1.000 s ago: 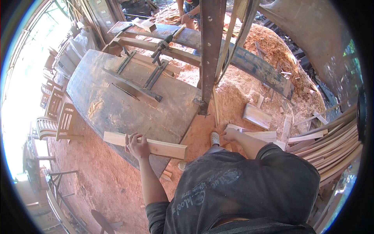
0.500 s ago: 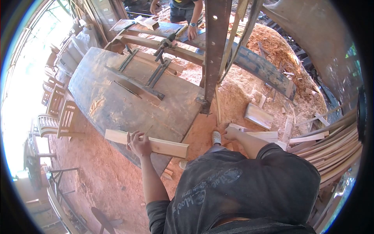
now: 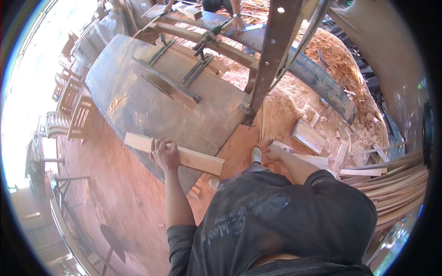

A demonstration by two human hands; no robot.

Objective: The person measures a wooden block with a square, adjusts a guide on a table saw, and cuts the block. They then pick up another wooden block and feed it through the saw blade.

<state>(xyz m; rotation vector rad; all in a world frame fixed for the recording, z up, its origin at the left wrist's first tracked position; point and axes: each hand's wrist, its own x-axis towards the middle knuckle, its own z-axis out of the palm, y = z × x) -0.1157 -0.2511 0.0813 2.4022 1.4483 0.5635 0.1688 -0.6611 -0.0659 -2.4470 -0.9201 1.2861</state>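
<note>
My left hand (image 3: 165,154) is closed over the upper edge of a short, pale wooden board (image 3: 200,161). The thumb side and fingers wrap across its middle. This board lies slanted over the near end of a large, dusty metal machine table (image 3: 179,124). Low on the other side, my right hand (image 3: 275,152) has its fingers curled in beside the ends of some pale boards (image 3: 313,159). Whatever those fingers hold, if anything, is hidden. A metal clamp fixture (image 3: 198,73) sits farther up the table.
A steel post (image 3: 276,50) rises at the table's right edge. Sawdust (image 3: 299,96) and a wood block (image 3: 308,136) lie beyond it. Long strips (image 3: 396,193) are stacked at right, chairs (image 3: 73,115) stand at left. Another person's hand (image 3: 238,25) rests on the far bench.
My view has tilted, so the machine table and the other person sit higher in the picture. Both my hands keep nearly the same places, the left still gripping the board.
</note>
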